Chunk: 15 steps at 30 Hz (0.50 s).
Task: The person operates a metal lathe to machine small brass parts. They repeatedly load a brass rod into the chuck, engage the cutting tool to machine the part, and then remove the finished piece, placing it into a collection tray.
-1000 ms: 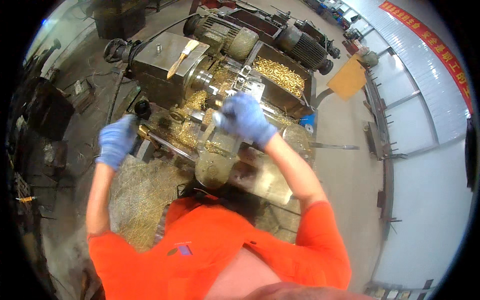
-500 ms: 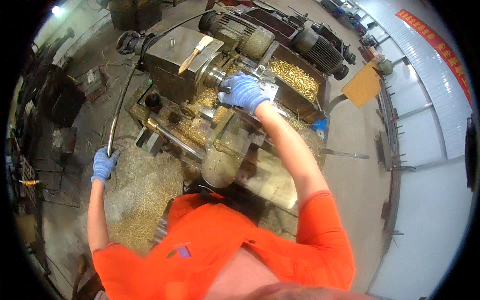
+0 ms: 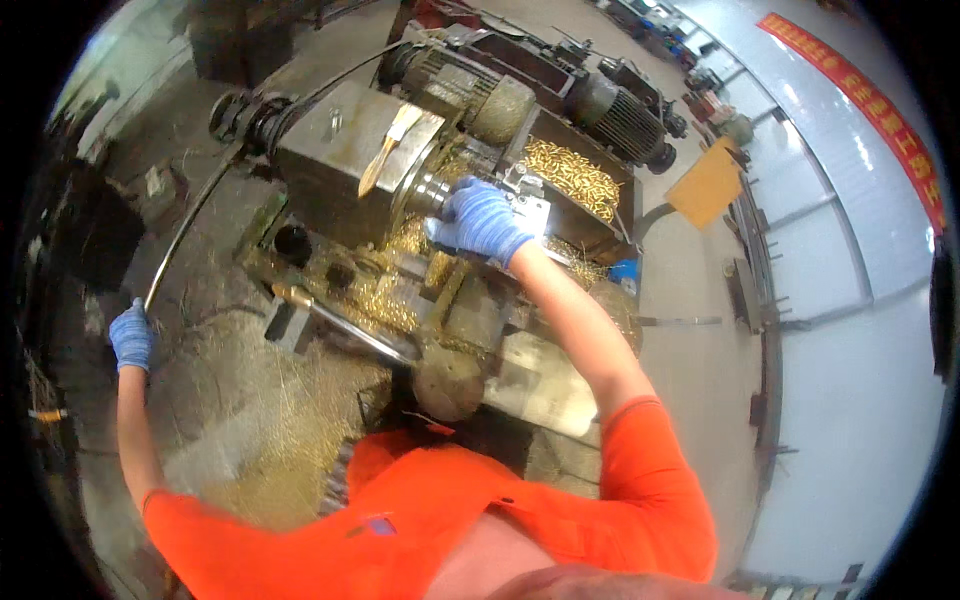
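Observation:
My left hand [image 3: 131, 336], in a blue knit glove, is closed around the lower end of a long metal rod [image 3: 186, 226]. The rod slants up to the pulley-like wheel [image 3: 250, 120] at the left end of a lathe. At the lathe's spindle nose [image 3: 428, 193], my right hand [image 3: 482, 222], gloved alike, has its fingers curled, the thumb lower and toward the left. What lies within those fingers is hidden. Just right of this hand sits a metal tool block [image 3: 530, 214].
A wooden-handled brush [image 3: 385, 152] rests on the headstock [image 3: 335, 135]. A metal bin [image 3: 628, 225] holds many small brass pieces [image 3: 572, 178]. Brass chips [image 3: 385, 303] cover the lathe bed. Motors [image 3: 618, 105] stand behind, with a tan board [image 3: 706, 183] to the right.
My left hand has moved left and outward, tilting the rod further from upright. My right hand stays at the spindle nose, its thumb now more spread. The whole view has shifted slightly.

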Tool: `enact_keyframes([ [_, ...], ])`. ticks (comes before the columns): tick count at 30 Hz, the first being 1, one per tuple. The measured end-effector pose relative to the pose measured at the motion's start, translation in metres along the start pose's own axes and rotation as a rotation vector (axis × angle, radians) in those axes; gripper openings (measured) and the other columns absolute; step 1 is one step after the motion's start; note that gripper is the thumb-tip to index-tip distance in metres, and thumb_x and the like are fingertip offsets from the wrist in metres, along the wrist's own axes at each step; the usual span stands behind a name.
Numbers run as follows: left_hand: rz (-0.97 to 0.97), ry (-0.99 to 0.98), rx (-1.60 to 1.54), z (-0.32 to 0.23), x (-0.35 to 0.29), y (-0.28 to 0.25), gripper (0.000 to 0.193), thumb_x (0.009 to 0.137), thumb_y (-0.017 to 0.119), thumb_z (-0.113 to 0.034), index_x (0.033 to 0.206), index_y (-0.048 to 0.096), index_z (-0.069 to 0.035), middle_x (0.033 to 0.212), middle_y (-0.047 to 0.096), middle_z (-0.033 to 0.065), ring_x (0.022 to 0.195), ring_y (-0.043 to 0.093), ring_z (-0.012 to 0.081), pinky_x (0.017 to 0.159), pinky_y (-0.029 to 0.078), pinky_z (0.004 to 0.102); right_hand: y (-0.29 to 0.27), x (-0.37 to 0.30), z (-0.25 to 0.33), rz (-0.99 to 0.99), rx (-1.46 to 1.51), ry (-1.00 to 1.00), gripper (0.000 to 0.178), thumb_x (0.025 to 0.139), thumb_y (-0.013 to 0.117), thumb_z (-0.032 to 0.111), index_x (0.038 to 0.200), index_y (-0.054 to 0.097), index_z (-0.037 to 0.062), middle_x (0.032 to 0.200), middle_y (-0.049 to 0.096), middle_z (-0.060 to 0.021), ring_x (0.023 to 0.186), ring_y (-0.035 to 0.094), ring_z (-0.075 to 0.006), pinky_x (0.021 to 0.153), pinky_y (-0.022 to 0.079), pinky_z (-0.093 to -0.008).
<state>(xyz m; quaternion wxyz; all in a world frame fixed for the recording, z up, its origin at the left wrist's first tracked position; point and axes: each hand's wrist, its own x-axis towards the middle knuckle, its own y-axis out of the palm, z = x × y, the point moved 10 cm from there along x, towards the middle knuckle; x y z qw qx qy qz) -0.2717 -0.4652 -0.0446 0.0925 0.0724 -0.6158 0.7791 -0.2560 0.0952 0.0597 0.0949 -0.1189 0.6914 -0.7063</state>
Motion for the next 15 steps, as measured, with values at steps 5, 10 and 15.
enact_keyframes([
  [5,-0.013,-0.009,0.012,0.010,0.043,0.013,0.014,0.082,0.048,-0.008,0.090,0.060,-0.009,0.069,0.061,0.0159,0.067,0.060,0.0348,0.057,0.047,0.0427,0.000,-0.001,-0.014,0.014,0.002,0.096,0.037,0.071,0.058,0.042,0.070,0.068,0.0066,0.076,0.061,-0.0166,0.078,0.059,-0.0311,0.073,0.048,-0.0384],
  [10,-0.207,-0.057,-0.437,-0.055,0.030,-0.052,0.034,0.080,0.059,-0.018,0.113,0.057,-0.009,0.100,0.062,0.0145,0.093,0.059,0.0318,0.080,0.046,0.0368,-0.029,-0.033,-0.005,-0.157,0.083,0.033,0.034,0.074,0.058,0.040,0.076,0.067,0.0076,0.079,0.063,-0.0125,0.084,0.058,-0.0304,0.080,0.044,-0.0379],
  [15,-0.672,-0.188,-0.555,-0.103,-0.020,-0.001,0.035,0.080,0.064,-0.025,0.103,0.060,0.002,0.100,0.064,0.0134,0.093,0.060,0.0219,0.080,0.046,0.0323,-0.065,-0.122,-0.017,-0.568,0.228,-0.095,0.026,0.073,0.064,0.037,0.075,0.068,0.0113,0.080,0.064,-0.0088,0.084,0.058,-0.0254,0.080,0.042,-0.0367],
])
